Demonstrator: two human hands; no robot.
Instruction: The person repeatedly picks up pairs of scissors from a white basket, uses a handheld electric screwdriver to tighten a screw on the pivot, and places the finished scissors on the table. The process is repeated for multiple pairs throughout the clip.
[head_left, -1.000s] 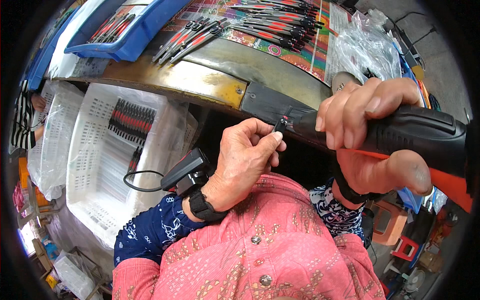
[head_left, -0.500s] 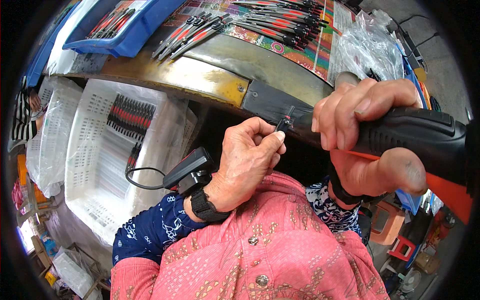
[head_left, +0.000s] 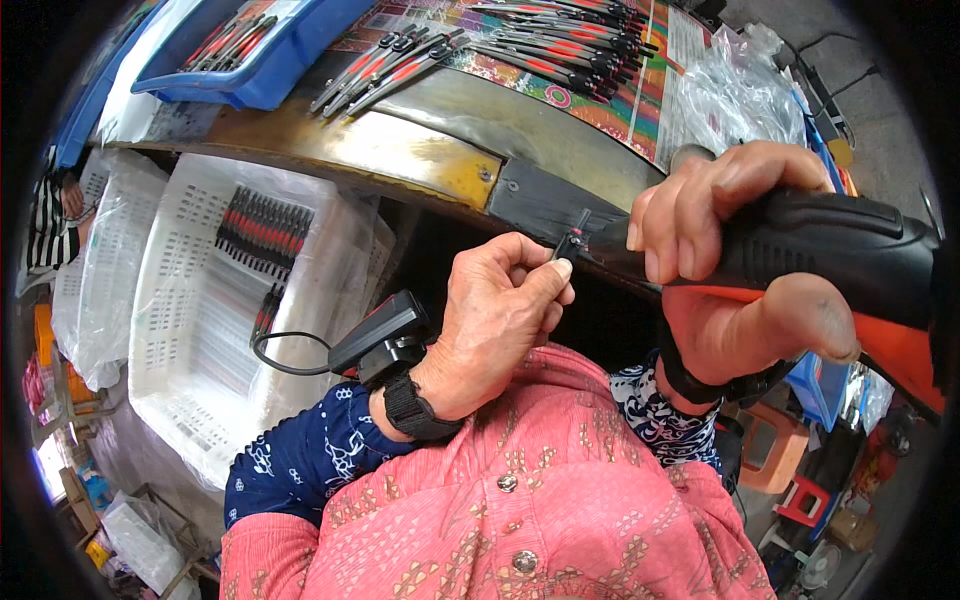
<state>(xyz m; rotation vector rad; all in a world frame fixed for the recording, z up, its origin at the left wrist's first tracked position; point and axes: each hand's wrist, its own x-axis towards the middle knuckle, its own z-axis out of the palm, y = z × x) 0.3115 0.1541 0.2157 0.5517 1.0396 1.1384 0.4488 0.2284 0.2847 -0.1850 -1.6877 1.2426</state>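
My left hand (head_left: 500, 325) is closed in front of the bench edge, thumb and forefinger pinching a small black part (head_left: 569, 245). A thin metal piece sticks up from that part, and a speck of red shows on it. My right hand (head_left: 725, 230) is wrapped round a black and orange power screwdriver (head_left: 820, 245), fingers over the top and thumb below. The screwdriver's narrow front end points left and meets or nearly meets the black part; the exact contact is too small to make out. A wrist device with a black box (head_left: 385, 335) sits on my left wrist.
Slim grey, red and black pieces (head_left: 565, 45) lie on the bench (head_left: 400, 150), with several more (head_left: 385, 70) left of them. A blue bin (head_left: 255, 85), a white crate (head_left: 165, 330) and clear plastic bags (head_left: 740, 95) surround the work. A person in stripes (head_left: 50, 225) is at far left.
The screwdriver and my right hand have tilted slightly, its rear end lifting a little. My left hand keeps its pinch on the black part almost in place.
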